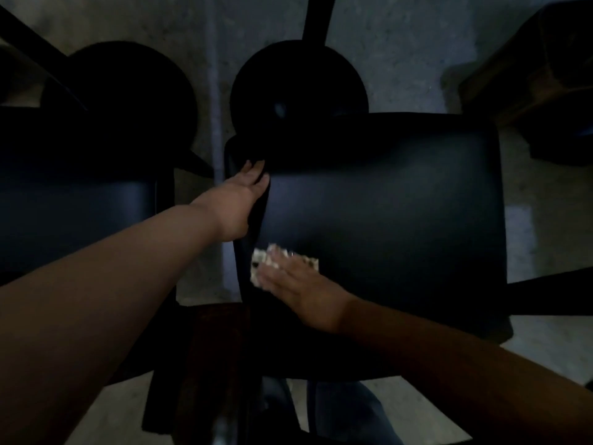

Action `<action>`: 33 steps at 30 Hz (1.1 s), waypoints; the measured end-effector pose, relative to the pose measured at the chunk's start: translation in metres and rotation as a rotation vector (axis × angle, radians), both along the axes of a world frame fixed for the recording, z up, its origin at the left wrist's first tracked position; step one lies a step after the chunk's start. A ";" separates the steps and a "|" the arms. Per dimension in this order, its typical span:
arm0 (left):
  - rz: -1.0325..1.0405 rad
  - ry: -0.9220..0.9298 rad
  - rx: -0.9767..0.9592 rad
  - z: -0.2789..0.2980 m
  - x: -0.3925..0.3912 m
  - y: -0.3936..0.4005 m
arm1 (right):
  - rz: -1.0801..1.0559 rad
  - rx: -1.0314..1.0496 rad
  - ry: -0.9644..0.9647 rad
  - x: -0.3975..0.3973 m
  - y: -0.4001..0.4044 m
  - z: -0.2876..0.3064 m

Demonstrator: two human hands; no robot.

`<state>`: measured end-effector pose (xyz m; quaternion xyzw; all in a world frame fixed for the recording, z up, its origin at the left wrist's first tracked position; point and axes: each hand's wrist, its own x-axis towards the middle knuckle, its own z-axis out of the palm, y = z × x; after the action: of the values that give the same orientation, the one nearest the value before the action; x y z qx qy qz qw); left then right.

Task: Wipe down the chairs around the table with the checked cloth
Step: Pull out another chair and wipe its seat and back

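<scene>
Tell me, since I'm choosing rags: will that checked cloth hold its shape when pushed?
Probably not. The checked cloth looks bunched under the right hand, so likely floppy. It seems thin and light, and may slide easily on the smooth dark chair seat.

The checked cloth [282, 263] lay mostly under the right hand [293, 284]; only a pale, blurred fringe showed past the fingers [272, 268], its pattern too smeared to read. The left hand [239, 203] reached the near chair [385, 220] at its left edge, where the fingertips vanished into shadow, so whether they curled round the edge could not be told. A second chair [80, 213] was cut off by the left border. Two round dark shapes [298, 81] behind the chairs were too dark to identify. A brownish object [539, 75] ran off the right edge.
</scene>
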<state>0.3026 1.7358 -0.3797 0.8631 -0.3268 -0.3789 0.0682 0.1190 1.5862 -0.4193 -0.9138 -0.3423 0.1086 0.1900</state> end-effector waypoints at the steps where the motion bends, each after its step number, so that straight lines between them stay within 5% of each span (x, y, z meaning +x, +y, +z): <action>1: -0.004 -0.004 0.012 0.000 -0.001 0.000 | 0.065 -0.012 -0.001 -0.009 -0.003 0.001; 4: -0.008 -0.018 0.034 -0.001 -0.005 -0.001 | 0.197 0.003 0.024 0.001 -0.021 0.002; 6: -0.013 -0.012 0.048 -0.002 -0.008 -0.001 | 0.079 0.024 0.008 0.023 -0.042 0.003; 13: -0.016 0.059 0.019 -0.004 -0.013 0.000 | -1.295 0.046 0.023 0.045 -0.149 0.007; 15: -0.023 0.059 0.047 -0.002 -0.007 -0.004 | -1.445 0.009 0.004 0.039 -0.152 0.004; 18: -0.048 0.031 0.119 0.002 -0.001 -0.018 | -1.364 -0.040 0.012 0.047 -0.125 0.001; 24: -0.010 0.032 0.196 0.010 -0.003 -0.076 | -0.646 0.043 0.022 0.044 -0.083 0.001; 26: -0.057 0.029 0.163 0.012 -0.012 -0.097 | -0.676 0.022 0.034 0.040 -0.111 0.001; 33: -0.174 0.004 0.057 0.010 -0.039 -0.163 | -1.270 -0.047 0.068 0.012 -0.224 0.009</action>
<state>0.2632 1.5730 -0.3694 0.8322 -0.3897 -0.3943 0.0112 0.1311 1.3623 -0.4102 -0.9386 0.2751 0.0112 0.2080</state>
